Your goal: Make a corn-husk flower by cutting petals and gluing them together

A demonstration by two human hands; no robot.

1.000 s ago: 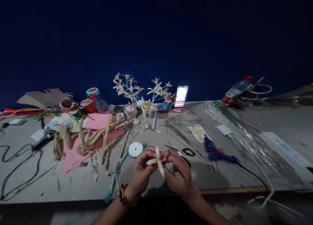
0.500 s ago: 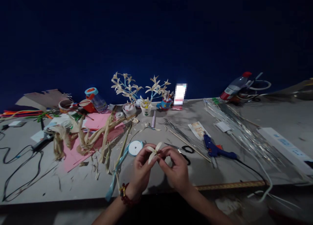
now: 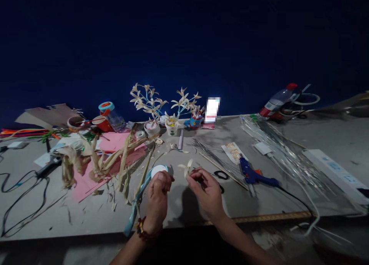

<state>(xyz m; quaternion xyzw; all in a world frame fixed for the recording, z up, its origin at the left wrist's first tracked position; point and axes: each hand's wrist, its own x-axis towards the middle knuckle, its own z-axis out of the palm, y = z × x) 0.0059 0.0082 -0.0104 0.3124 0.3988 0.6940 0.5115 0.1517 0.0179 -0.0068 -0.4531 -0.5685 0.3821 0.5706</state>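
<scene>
Between the thumb and fingers of my right hand [image 3: 206, 190] is a small pale flower [image 3: 186, 168], its narrow petals pointing up and left. My left hand [image 3: 159, 192] is apart from it, with the fingers curled in; whether anything sits in them is hidden. Just behind that hand lies a white spool [image 3: 159, 169] of light-blue ribbon, partly covered by it. Black-handled scissors [image 3: 221, 175] rest on the table, partly behind my right hand. Similar pale flowers on light-blue stems [image 3: 148, 99] stand in small cups at the back.
Dried husks [image 3: 99, 169] and pink paper [image 3: 83, 186] cover the left side. To the right are a blue glue gun [image 3: 253, 174], thin wires [image 3: 215, 155], a white power strip [image 3: 336, 172] and a tilted bottle [image 3: 276, 102]. A lit phone [image 3: 212, 109] stands against the wall.
My left hand has let go of the flower and moved left and down, its fingers curling in front of the spool. The right hand keeps the flower and has barely shifted.
</scene>
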